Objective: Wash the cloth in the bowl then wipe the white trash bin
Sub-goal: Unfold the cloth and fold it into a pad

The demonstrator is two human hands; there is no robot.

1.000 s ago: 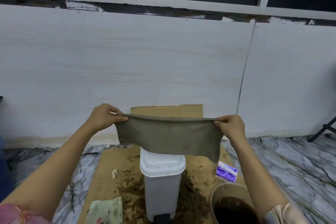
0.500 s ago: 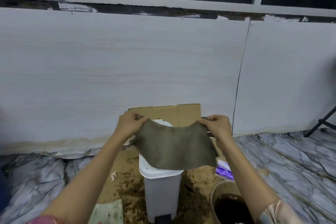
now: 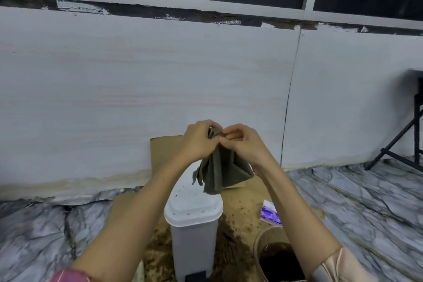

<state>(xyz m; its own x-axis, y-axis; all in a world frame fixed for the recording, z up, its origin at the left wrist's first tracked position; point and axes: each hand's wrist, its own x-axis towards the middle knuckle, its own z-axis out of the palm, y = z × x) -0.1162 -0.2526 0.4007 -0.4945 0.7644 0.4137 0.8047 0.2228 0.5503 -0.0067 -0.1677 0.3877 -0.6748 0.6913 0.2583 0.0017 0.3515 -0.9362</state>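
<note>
Pinching the grey cloth [image 3: 219, 170] at its top edge, left hand [image 3: 198, 142] and right hand [image 3: 245, 144] touch; it hangs long-axis vertical above the white trash bin [image 3: 193, 224]. Bowl [image 3: 278, 256] sits right of bin, near it.

Left hand [image 3: 199, 140] and right hand [image 3: 246, 144] meet, both pinching top of grey cloth [image 3: 220, 170], which hangs folded above lid of white trash bin [image 3: 193, 224]; bowl [image 3: 278, 256] of dark water right of bin, on soiled cardboard [image 3: 240, 217].
</note>
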